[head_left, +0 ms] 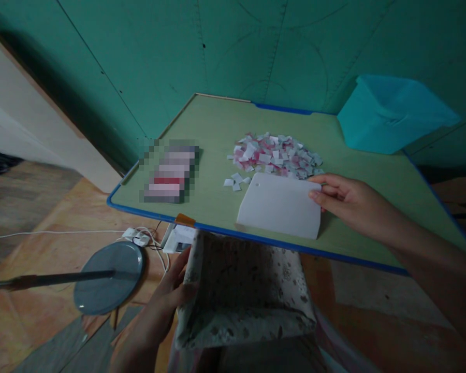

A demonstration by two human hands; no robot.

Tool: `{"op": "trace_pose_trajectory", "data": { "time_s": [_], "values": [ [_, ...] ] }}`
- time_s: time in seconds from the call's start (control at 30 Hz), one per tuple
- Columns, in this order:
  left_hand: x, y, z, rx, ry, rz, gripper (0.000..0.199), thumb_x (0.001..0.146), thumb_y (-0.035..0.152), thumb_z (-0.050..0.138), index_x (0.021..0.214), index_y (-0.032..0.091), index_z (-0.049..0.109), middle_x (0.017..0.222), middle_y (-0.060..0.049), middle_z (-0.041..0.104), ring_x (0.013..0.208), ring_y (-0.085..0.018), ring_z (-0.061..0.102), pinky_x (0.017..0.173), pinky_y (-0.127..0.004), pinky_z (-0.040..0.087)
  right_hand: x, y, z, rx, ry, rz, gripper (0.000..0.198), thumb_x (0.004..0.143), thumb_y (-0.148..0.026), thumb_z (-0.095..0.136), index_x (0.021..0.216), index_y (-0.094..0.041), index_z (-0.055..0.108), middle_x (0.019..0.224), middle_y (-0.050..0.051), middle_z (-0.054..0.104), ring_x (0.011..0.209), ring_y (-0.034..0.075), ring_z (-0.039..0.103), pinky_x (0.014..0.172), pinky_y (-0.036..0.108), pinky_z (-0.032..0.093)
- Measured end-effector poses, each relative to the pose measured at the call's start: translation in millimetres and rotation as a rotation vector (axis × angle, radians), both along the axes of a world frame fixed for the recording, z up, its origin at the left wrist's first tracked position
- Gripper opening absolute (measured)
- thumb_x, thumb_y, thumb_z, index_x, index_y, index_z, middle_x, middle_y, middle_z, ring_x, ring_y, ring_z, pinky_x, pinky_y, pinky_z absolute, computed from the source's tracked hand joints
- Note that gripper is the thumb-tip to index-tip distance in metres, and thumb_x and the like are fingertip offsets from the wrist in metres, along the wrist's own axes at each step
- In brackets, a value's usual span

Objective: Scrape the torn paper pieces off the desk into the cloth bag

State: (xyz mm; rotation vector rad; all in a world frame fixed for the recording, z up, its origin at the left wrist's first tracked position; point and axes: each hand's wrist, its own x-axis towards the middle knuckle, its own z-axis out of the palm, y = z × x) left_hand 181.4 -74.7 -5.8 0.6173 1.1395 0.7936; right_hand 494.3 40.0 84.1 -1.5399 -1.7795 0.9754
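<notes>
My right hand (347,197) pinches the right edge of a white sheet (281,204) between thumb and fingers. The sheet has a small hole near its top left corner and stands over the table's front part. Just behind it lies a pile of small white and pink paper scraps (274,155), with several loose pieces on its left. Below the table edge, my left hand (169,295) grips the left side of an open floral bag (244,326), whose mouth faces up under the sheet. The bag's dark inside does not show what it holds.
The pale green table (209,124) has a blue edge. A pixelated flat object (169,176) lies at its left, and a turquoise bag (388,116) stands at the back right. On the floor are a round grey stand base (101,285) and a power strip (135,237) with cables.
</notes>
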Motion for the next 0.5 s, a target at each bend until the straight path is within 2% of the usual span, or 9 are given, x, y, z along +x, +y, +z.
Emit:
{"op": "trace_pose_trajectory", "data": {
  "time_s": [0.2,0.37,0.5],
  "values": [
    [1,-2,-8.6,-0.034,0.019,0.045,0.076,0.065,0.032,0.062,0.135,0.027,0.032,0.110,-0.006,0.068,0.112,-0.037,0.051,0.091,-0.048,0.039,-2,-6,1,-0.012,-0.012,0.045,0.018,0.078,-0.034,0.055,0.090,-0.022,0.057,0.070,-0.001,0.067,0.060,0.012,0.062,0.050,0.023,0.048],
    [2,-2,-10.0,-0.022,0.011,0.034,0.080,0.062,0.033,0.063,0.136,0.027,0.031,0.115,-0.006,0.065,0.116,-0.035,0.048,0.095,-0.046,0.036,-2,-8,0,-0.010,0.021,0.050,0.017,0.078,-0.035,0.054,0.090,-0.022,0.057,0.069,-0.001,0.067,0.058,0.012,0.061,0.049,0.023,0.048],
    [5,-3,-5.4,-0.021,0.023,0.064,0.077,0.065,0.029,0.059,0.137,0.025,0.031,0.114,-0.008,0.064,0.113,-0.036,0.049,0.092,-0.046,0.038,-4,-14,3,0.013,0.007,0.048,0.017,0.079,-0.035,0.054,0.090,-0.022,0.058,0.072,0.000,0.067,0.060,0.012,0.061,0.049,0.022,0.048]
  ]
}}
